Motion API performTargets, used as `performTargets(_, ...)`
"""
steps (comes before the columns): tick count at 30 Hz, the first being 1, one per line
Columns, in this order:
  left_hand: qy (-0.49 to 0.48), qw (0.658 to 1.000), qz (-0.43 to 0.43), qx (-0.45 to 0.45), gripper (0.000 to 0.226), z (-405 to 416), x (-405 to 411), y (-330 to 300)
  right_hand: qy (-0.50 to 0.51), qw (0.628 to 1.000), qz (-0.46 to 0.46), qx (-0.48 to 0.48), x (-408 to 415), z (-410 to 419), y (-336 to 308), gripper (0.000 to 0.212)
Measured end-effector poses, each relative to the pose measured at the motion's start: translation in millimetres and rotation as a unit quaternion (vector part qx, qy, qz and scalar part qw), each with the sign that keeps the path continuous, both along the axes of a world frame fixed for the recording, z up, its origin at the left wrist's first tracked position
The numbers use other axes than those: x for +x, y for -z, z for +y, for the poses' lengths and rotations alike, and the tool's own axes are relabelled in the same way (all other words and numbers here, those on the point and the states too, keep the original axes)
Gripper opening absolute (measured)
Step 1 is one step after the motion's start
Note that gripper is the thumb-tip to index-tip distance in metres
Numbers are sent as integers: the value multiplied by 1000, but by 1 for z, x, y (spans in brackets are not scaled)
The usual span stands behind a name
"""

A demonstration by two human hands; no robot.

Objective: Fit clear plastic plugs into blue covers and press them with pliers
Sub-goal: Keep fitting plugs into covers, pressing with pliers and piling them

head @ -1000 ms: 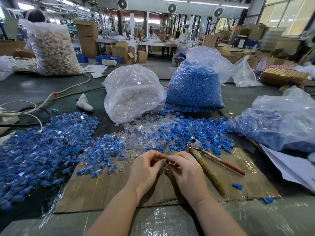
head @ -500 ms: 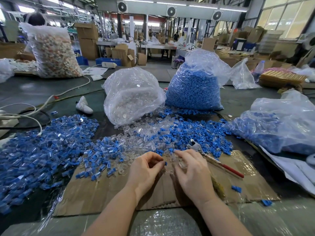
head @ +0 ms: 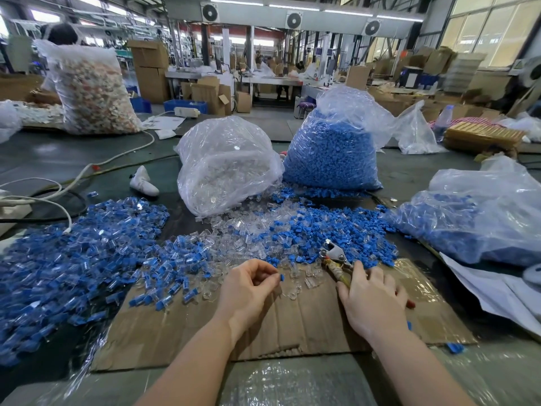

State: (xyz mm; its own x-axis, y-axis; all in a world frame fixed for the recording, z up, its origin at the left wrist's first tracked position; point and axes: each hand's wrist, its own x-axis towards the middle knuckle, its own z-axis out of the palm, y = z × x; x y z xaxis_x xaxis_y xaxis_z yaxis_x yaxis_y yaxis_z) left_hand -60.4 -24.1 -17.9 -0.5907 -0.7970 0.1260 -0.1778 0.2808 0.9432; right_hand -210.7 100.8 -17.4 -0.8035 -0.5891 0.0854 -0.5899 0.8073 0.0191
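Blue cover (head: 282,277) pinched at the fingertips of the left hand (head: 248,291), fingers curled, held just above the cardboard sheet (head: 292,326) near its far edge. Right hand (head: 373,300) lies over the pliers' handles (head: 339,271) on the cardboard's right half, fingers spread and draped; cannot tell if they actually close round the handles. Pliers' metal head (head: 332,251) pokes out toward the far side, touching the loose blue covers (head: 336,230). Loose clear plugs (head: 248,230) heaped mid-table between those covers and the assembled blue-and-clear pieces (head: 73,253) piled toward the table's left edge. Behind them: bag of clear plugs (head: 225,168), bag of blue covers (head: 333,150) just beside it. Another bag of blue parts (head: 474,218) at the right edge.
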Motion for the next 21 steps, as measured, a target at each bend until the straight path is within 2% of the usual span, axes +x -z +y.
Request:
performTargets(3, 1, 1000, 5, 9, 6, 0, 0, -2, -19, 999, 37, -1, 4, 0, -4, 47)
performTargets(6, -2, 1000, 13, 23, 6, 0, 0, -5, -38, 999, 16, -29, 6, 0, -15, 36)
performTargets(8, -6, 995, 51, 85, 6, 0, -1, -7, -85, 994, -15, -65, 7, -1, -24, 32)
performTargets(10, -17, 975, 105, 193, 8, -1, -3, -11, -147, 976, -109, -121, 10, -4, -33, 27)
performTargets(11, -21, 965, 121, 231, 8, -3, -4, -12, -160, 953, -201, -160, 13, -5, -39, 26)
performTargets(13, -28, 963, 119, 239, 5, -8, -6, -11, -158, 878, -402, -207, 20, -5, -53, 21)
performTargets(14, -33, 964, 119, 235, 5, -10, -6, -10, -163, 854, -451, -200, 23, -5, -57, 14)
performTargets(16, -49, 961, 128, 240, 4, -12, -7, -10, -170, 841, -484, -174, 28, -5, -60, 7)
performTargets(21, -73, 954, 132, 258, 4, -17, -8, -9, -135, 840, -509, -132, 40, -11, -63, 19)
